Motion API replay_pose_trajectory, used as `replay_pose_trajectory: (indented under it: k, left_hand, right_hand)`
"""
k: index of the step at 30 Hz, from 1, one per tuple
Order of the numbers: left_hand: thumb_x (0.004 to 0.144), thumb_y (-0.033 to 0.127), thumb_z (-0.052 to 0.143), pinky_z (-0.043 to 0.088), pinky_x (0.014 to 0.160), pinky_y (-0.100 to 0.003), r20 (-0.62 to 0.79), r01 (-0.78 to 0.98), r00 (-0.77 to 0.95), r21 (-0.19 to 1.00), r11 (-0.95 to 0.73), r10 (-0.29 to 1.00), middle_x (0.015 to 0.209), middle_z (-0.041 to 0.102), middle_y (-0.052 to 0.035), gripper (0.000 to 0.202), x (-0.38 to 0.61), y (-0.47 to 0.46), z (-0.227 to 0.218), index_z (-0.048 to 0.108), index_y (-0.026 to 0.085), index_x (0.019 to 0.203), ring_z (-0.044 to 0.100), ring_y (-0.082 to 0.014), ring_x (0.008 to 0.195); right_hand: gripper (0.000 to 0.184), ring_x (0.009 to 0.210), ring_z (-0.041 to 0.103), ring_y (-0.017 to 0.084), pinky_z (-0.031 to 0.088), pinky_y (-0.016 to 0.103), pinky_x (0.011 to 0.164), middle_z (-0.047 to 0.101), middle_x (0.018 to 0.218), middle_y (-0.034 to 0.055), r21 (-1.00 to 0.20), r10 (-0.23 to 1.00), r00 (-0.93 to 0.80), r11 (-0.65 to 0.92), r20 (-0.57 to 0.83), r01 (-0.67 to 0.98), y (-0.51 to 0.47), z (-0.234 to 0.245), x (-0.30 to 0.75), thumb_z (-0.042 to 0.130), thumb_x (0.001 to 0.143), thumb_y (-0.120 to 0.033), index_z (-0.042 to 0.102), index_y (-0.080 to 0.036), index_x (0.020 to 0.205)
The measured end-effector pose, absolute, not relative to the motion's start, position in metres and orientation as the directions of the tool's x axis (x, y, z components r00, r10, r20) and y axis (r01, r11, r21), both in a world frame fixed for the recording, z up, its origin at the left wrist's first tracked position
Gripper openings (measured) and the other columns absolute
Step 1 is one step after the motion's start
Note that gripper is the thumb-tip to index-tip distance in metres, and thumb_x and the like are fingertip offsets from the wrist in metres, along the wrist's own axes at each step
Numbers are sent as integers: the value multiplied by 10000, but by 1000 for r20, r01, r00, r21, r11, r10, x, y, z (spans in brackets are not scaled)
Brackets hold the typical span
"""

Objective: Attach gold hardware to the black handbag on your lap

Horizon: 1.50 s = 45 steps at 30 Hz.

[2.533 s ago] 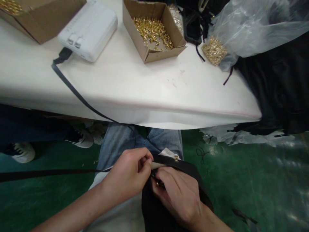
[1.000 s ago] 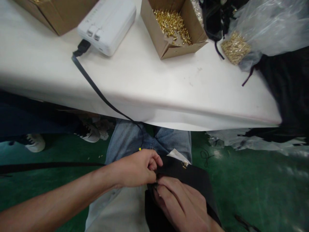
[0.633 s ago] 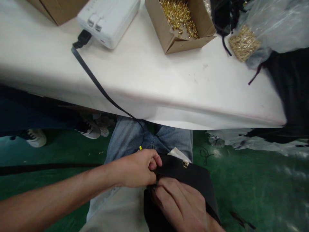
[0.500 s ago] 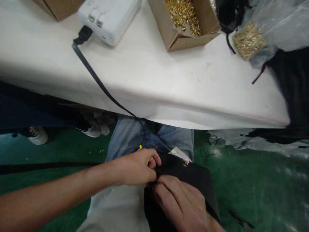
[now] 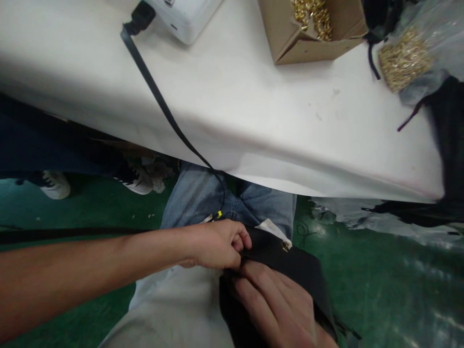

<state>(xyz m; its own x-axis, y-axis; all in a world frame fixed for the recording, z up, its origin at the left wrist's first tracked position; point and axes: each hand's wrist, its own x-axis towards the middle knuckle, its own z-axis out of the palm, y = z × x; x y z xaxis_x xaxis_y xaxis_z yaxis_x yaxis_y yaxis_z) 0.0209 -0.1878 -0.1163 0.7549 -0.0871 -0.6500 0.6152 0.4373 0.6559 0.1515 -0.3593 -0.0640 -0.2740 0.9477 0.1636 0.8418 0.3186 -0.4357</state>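
Observation:
A black fabric piece (image 5: 290, 270) lies over my lap, with a small gold fitting (image 5: 285, 247) and a white tag (image 5: 270, 226) at its upper edge. My left hand (image 5: 219, 244) is closed in a pinch on the fabric's left edge. My right hand (image 5: 279, 309) presses on the fabric just below, fingers curled together at the same spot; what lies under the fingertips is hidden. A black strap (image 5: 65, 234) runs off to the left behind my left forearm.
A white table (image 5: 253, 125) spans the top, carrying a cardboard box of gold fittings (image 5: 311, 24), a plastic bag of gold fittings (image 5: 404, 60), a white device (image 5: 184, 14) and its black cable (image 5: 163, 108). Another person's shoes (image 5: 134, 180) rest on the green floor (image 5: 380, 280).
The view has tilted down and left, so the table items sit higher and further right. Both hands stay together on the black fabric's edge, barely shifting.

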Motion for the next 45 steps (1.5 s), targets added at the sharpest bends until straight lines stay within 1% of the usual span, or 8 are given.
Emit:
replay_pose_trajectory:
  k: [2,6,11,17,23,29,35,45]
  left_hand:
    - [566,87,621,286,530,-271,-649,608,756,646,461,-88,766,535,87,492,21,-188,-116,640,208,1043,465,-119,627]
    - [546,54,595,307,538,-263,-638,599,766,663,448,-79,767,545,83,509,21,-189,-116,647,214,1027,475,-125,638]
    - [566,35,594,351,574,-266,-661,627,747,666,404,-70,820,569,72,511,22,-190,-114,644,224,1038,508,-139,694]
    - [694,84,652,379,662,-258,-604,555,792,652,516,-88,888,546,55,488,19,-185,-115,642,203,1167,527,-143,793]
    - [813,168,736,462,959,-286,-495,456,858,602,655,-142,1165,601,-11,560,9,-176,-113,609,211,1357,601,-181,1143]
    - [850,276,760,477,1006,-357,-355,324,924,520,790,-146,1325,620,-56,587,-3,-169,-111,563,209,1398,630,-187,1106]
    - [853,-38,508,445,1171,-429,-248,197,963,914,355,104,1359,621,-61,655,-14,-179,-104,521,243,1444,573,-205,1299]
    - [922,-58,483,503,1198,-383,21,-1,971,997,-82,239,1400,679,-68,675,-16,-183,-100,528,238,1527,623,-206,1338]
  right_hand:
    - [316,1002,779,220,610,288,861,805,1058,133,-438,951,-245,304,186,846,-360,-64,152,413,1129,-116,727,-126,1162]
    - [295,896,777,205,605,284,763,801,1037,119,-447,959,-275,274,64,852,-360,-61,154,427,1140,-146,710,-117,1218]
    - [254,987,798,223,621,305,890,816,1132,137,-442,969,-239,240,59,864,-360,-63,156,500,1133,-154,687,-74,1285]
    - [125,717,724,179,540,325,633,751,892,46,-439,992,-122,127,38,889,-357,-66,151,539,1113,-138,655,-161,1154]
    - [150,783,753,167,565,297,689,774,951,56,-451,997,-66,80,47,889,-352,-59,150,534,1098,-115,652,-165,1175]
    - [149,707,693,151,534,295,653,714,877,25,-460,998,-27,48,53,886,-354,-58,157,604,1069,-111,651,-156,1204]
    - [90,718,641,162,498,313,654,667,893,43,-444,998,-61,54,-3,894,-352,-51,161,590,1072,-116,659,-174,1065]
    - [124,722,604,180,498,327,656,646,858,52,-368,986,-168,164,23,915,-339,-47,170,540,1064,-66,637,-138,1089]
